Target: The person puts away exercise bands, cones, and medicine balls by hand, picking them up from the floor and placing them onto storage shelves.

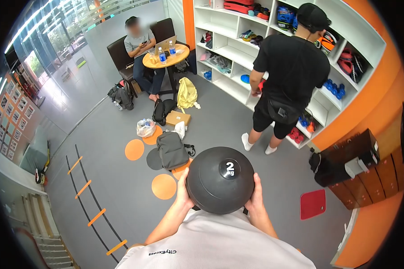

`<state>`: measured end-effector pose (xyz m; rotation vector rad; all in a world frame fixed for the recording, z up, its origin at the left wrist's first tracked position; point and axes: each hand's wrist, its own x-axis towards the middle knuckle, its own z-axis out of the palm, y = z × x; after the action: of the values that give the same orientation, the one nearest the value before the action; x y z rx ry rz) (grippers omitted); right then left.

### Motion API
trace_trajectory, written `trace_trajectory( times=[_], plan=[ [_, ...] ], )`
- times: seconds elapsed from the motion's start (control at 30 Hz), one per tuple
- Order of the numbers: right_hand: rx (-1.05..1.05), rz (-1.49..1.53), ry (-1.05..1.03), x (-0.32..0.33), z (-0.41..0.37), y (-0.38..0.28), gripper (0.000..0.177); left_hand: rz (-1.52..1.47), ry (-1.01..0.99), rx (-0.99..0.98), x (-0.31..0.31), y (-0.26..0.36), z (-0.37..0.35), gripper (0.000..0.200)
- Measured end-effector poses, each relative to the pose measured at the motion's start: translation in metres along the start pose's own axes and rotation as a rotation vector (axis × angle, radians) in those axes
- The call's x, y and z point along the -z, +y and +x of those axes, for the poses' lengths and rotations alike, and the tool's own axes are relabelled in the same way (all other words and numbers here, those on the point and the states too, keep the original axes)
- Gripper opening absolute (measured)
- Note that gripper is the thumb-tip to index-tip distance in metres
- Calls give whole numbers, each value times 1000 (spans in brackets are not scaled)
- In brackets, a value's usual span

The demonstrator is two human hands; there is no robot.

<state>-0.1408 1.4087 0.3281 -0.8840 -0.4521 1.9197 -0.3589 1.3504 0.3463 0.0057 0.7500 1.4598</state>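
Note:
A black ball (206, 188) marked "2 kg" is held in front of my body at about waist height, just beyond my light shirt. My left hand (183, 190) presses on the ball's left side, and my right hand (256, 193) presses on its right side. The fingers of both hands are partly hidden by the ball. Past the ball, a dark grey backpack (173, 150) lies on the floor over orange and black discs.
A person in black (292, 67) stands at white shelves (229, 30). Another person (140, 42) sits by a round table (180, 57) with bottles. A floor ladder (96, 217) lies left, a red mat (313, 204) right. Bags and a cardboard box (178, 118) are ahead.

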Motion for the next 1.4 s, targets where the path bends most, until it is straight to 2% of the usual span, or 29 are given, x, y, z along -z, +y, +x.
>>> trace_trajectory(
  times=[0.03, 0.07, 0.13, 0.17, 0.23, 0.33, 0.5, 0.57, 0.73, 0.83, 0.87, 0.93, 1.0, 1.07, 1.13, 1.23, 1.33, 1.4],
  plan=[
    [-4, -42, -41, -2, 26, -15, 61, 15, 44, -18, -21, 10, 13, 60],
    [-14, -45, -45, -6, 51, -31, 61, 32, 89, -34, -38, 21, 30, 61],
    [-80, -109, -224, -22, 99, -61, 80, 32, 87, -88, -49, 35, 69, 63],
    [-90, -114, -224, -31, 121, -74, 80, 0, 85, -148, -54, 42, 87, 63],
    [-40, -226, -346, -47, 157, -91, 97, -59, 117, -180, -58, 52, 117, 62],
    [-116, -287, -338, -64, 212, -110, 100, -86, 126, -181, -73, 73, 167, 62],
    [-183, -314, -199, -84, 323, -125, 92, -88, 155, -141, -87, 116, 282, 57],
    [-184, -276, -113, -99, 367, -136, 86, -41, 94, -146, -96, 138, 336, 62],
    [-112, -189, 25, -124, 455, -181, 82, 44, 35, -1, -161, 205, 444, 59],
    [42, -93, -5, -137, 497, -206, 82, 236, -28, 82, -193, 230, 507, 68],
    [34, -87, 19, -139, 509, -211, 82, 237, -18, 106, -202, 236, 524, 68],
    [141, -117, 45, -141, 539, -222, 83, 335, 69, 306, -218, 247, 559, 71],
    [149, -109, 58, -148, 573, -236, 90, 399, 70, 353, -224, 252, 597, 73],
    [274, -291, 82, -153, 609, -250, 99, 461, 71, 400, -223, 249, 641, 75],
    [225, -300, 110, -144, 656, -268, 103, 433, 71, 450, -218, 240, 688, 86],
    [116, -337, 117, -123, 739, -303, 103, 332, 124, 521, -230, 231, 761, 87],
    [47, -461, 61, -87, 827, -321, 93, 330, 184, 468, -231, 215, 844, 87],
    [-127, -250, 119, -65, 898, -339, 79, 312, 220, 460, -241, 211, 903, 81]
  ],
)
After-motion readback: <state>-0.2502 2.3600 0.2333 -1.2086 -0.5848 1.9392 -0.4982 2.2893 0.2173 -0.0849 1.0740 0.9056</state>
